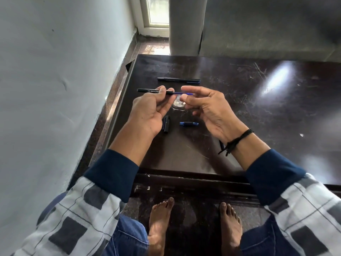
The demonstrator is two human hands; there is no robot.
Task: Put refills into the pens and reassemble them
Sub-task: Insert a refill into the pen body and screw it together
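Above table [239,108] | left hand [151,111] fingers grip pen barrel [147,91] | right hand [208,109] fingers pinch blue refill [183,93]

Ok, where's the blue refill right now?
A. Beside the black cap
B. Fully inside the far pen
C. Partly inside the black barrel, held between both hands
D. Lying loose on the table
C: the blue refill sticks out of the black barrel gripped by the left hand, with the right hand pinching its free end.
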